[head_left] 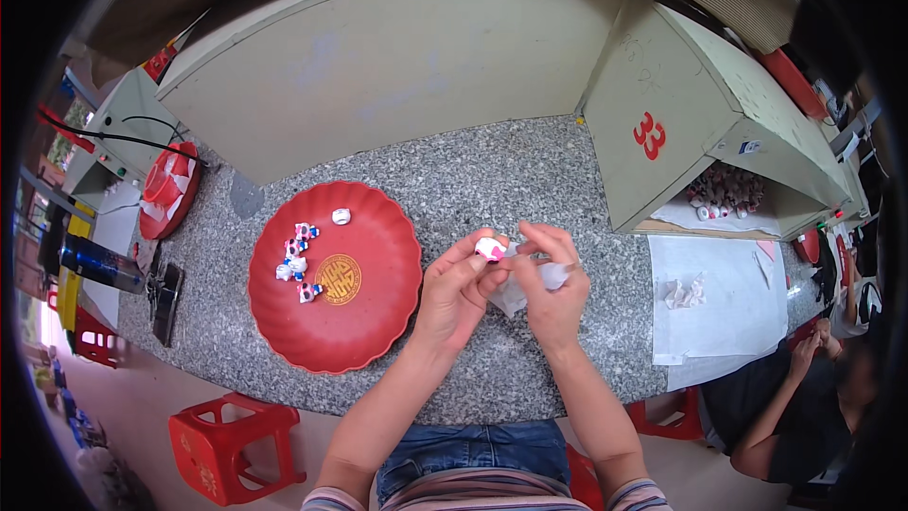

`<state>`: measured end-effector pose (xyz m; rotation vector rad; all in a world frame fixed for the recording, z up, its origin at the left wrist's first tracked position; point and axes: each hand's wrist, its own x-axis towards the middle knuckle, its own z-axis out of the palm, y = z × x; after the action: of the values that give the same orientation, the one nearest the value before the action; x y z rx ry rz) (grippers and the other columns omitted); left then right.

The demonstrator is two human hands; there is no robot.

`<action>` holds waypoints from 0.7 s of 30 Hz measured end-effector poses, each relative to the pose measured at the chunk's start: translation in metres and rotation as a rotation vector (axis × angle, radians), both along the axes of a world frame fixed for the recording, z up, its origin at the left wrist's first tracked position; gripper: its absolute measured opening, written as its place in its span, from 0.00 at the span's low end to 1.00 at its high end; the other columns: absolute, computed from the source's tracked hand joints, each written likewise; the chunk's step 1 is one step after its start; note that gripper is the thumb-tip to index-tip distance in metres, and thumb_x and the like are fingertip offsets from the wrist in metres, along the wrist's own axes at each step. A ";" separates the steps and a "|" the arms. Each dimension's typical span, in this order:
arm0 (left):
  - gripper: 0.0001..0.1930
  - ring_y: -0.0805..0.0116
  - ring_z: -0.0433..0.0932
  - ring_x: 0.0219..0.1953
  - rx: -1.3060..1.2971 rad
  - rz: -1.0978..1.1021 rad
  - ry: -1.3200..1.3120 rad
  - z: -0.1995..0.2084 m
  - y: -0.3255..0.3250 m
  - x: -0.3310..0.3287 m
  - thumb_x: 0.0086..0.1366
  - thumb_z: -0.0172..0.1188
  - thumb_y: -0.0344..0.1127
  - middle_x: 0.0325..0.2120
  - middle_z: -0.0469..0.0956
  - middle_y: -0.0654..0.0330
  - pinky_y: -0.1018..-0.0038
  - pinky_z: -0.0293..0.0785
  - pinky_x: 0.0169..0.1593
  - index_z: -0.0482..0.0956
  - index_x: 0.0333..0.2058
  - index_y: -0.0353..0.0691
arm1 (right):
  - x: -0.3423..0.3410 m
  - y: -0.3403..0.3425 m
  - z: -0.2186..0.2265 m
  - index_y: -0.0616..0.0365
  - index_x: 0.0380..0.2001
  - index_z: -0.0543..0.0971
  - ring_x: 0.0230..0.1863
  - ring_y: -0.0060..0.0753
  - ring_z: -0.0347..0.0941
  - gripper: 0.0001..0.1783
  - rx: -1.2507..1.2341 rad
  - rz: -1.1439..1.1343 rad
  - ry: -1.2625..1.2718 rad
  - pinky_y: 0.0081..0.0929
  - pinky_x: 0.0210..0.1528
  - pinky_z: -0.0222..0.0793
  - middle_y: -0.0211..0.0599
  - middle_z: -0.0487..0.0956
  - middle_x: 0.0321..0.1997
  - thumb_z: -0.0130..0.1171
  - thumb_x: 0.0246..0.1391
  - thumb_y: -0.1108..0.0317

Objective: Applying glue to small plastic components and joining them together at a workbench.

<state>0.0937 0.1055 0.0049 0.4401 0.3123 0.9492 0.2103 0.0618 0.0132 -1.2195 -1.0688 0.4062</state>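
Observation:
Above the speckled stone table, my left hand (445, 301) pinches a small white and pink figurine (490, 249) between thumb and fingers. Close beside it, my right hand (556, 308) is closed on a crumpled white tissue (552, 274), its fingertips near the figurine. Part of the tissue hangs below the hands. To the left lies a scalloped red plate (383, 322) with a gold emblem. Several small figurines (295, 248) in white, pink and blue stand grouped on its left side. One white piece (340, 217) sits apart near the plate's far edge.
A grey panel (407, 66) closes off the table's far side. At right, a grey box shelf (662, 123) holds many small figurines (728, 191). White paper (719, 322) with crumpled tissue lies before it. A dark phone (166, 305) rests at left; another person (804, 407) sits at right.

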 end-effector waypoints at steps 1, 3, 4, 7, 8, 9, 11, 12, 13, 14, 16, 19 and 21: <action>0.16 0.65 0.77 0.38 -0.021 -0.016 -0.028 0.000 0.001 -0.002 0.55 0.53 0.26 0.40 0.73 0.50 0.80 0.76 0.42 0.69 0.44 0.31 | 0.002 0.001 -0.002 0.58 0.39 0.77 0.30 0.22 0.71 0.15 -0.005 -0.067 -0.024 0.17 0.33 0.66 0.35 0.72 0.39 0.60 0.44 0.72; 0.16 0.65 0.77 0.38 -0.052 -0.007 -0.054 0.002 0.003 -0.008 0.55 0.53 0.25 0.40 0.72 0.50 0.81 0.77 0.41 0.68 0.44 0.31 | 0.006 0.002 0.001 0.58 0.38 0.77 0.30 0.24 0.71 0.15 -0.063 -0.109 0.036 0.19 0.33 0.66 0.36 0.72 0.38 0.60 0.44 0.69; 0.16 0.66 0.76 0.37 -0.085 0.006 -0.083 0.003 0.004 -0.009 0.55 0.53 0.25 0.40 0.72 0.50 0.82 0.77 0.40 0.68 0.44 0.31 | 0.008 0.004 0.003 0.58 0.38 0.77 0.30 0.25 0.71 0.15 -0.123 -0.145 0.093 0.20 0.33 0.66 0.37 0.72 0.37 0.59 0.45 0.66; 0.17 0.66 0.75 0.36 -0.076 0.013 -0.138 0.004 0.004 -0.014 0.54 0.53 0.24 0.40 0.71 0.49 0.84 0.77 0.39 0.68 0.44 0.30 | 0.010 0.021 -0.007 0.58 0.37 0.77 0.30 0.32 0.72 0.18 -0.245 -0.220 -0.033 0.25 0.33 0.66 0.39 0.73 0.34 0.61 0.43 0.60; 0.17 0.66 0.75 0.36 -0.070 0.010 -0.136 0.006 0.005 -0.016 0.54 0.53 0.24 0.40 0.71 0.49 0.84 0.77 0.39 0.68 0.44 0.30 | 0.010 0.029 -0.007 0.58 0.37 0.77 0.30 0.32 0.72 0.18 -0.239 -0.222 -0.030 0.25 0.33 0.66 0.39 0.73 0.34 0.61 0.43 0.60; 0.17 0.66 0.75 0.35 -0.056 0.025 -0.125 0.007 0.006 -0.020 0.54 0.53 0.24 0.39 0.71 0.49 0.84 0.77 0.38 0.68 0.44 0.30 | 0.007 0.040 -0.005 0.58 0.37 0.78 0.30 0.35 0.72 0.21 -0.317 -0.190 -0.158 0.28 0.34 0.67 0.39 0.73 0.33 0.63 0.41 0.56; 0.17 0.66 0.75 0.34 -0.035 0.029 -0.126 0.009 0.006 -0.020 0.54 0.53 0.24 0.39 0.71 0.49 0.84 0.77 0.38 0.68 0.44 0.30 | 0.006 0.058 -0.002 0.58 0.36 0.78 0.30 0.39 0.73 0.23 -0.387 -0.170 -0.294 0.31 0.34 0.68 0.40 0.73 0.32 0.64 0.39 0.52; 0.17 0.66 0.75 0.34 -0.023 0.042 -0.116 0.010 0.006 -0.021 0.54 0.53 0.24 0.39 0.71 0.49 0.84 0.77 0.39 0.68 0.44 0.30 | 0.007 0.069 -0.005 0.58 0.35 0.78 0.32 0.41 0.73 0.25 -0.433 -0.164 -0.394 0.33 0.35 0.68 0.41 0.74 0.32 0.65 0.37 0.50; 0.16 0.66 0.75 0.34 -0.012 0.055 -0.107 0.009 0.007 -0.021 0.54 0.53 0.24 0.39 0.71 0.50 0.83 0.77 0.39 0.68 0.44 0.30 | 0.006 0.077 -0.011 0.57 0.34 0.78 0.33 0.42 0.74 0.26 -0.480 -0.160 -0.493 0.34 0.35 0.69 0.43 0.75 0.33 0.65 0.35 0.49; 0.16 0.66 0.75 0.34 -0.003 0.044 -0.115 0.009 0.008 -0.019 0.54 0.53 0.24 0.39 0.71 0.50 0.83 0.77 0.39 0.68 0.44 0.30 | 0.007 0.082 -0.016 0.57 0.34 0.78 0.33 0.42 0.74 0.26 -0.472 -0.174 -0.498 0.34 0.35 0.69 0.43 0.75 0.33 0.65 0.35 0.49; 0.17 0.66 0.74 0.35 0.023 0.052 -0.185 0.008 0.008 -0.008 0.54 0.54 0.24 0.39 0.71 0.50 0.81 0.76 0.41 0.67 0.44 0.30 | 0.019 0.085 -0.020 0.57 0.33 0.79 0.37 0.44 0.74 0.27 -0.603 -0.153 -0.504 0.35 0.37 0.70 0.45 0.75 0.36 0.66 0.32 0.48; 0.17 0.68 0.72 0.43 0.054 0.088 -0.230 0.006 0.008 -0.010 0.55 0.54 0.26 0.40 0.71 0.53 0.78 0.72 0.46 0.67 0.44 0.28 | 0.024 0.084 -0.034 0.57 0.38 0.77 0.42 0.46 0.72 0.33 -0.604 -0.197 -0.539 0.36 0.43 0.68 0.49 0.75 0.40 0.67 0.29 0.47; 0.20 0.67 0.72 0.43 0.058 0.168 -0.180 -0.001 0.013 -0.030 0.54 0.55 0.27 0.41 0.70 0.51 0.78 0.72 0.47 0.65 0.46 0.28 | 0.008 0.066 -0.015 0.58 0.43 0.73 0.45 0.48 0.70 0.34 -0.572 -0.180 -0.617 0.35 0.42 0.68 0.48 0.71 0.45 0.67 0.31 0.50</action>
<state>0.0641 0.1184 0.0040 0.3825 0.1602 1.1565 0.2181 0.1274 -0.0022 -2.0183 -1.3957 0.1955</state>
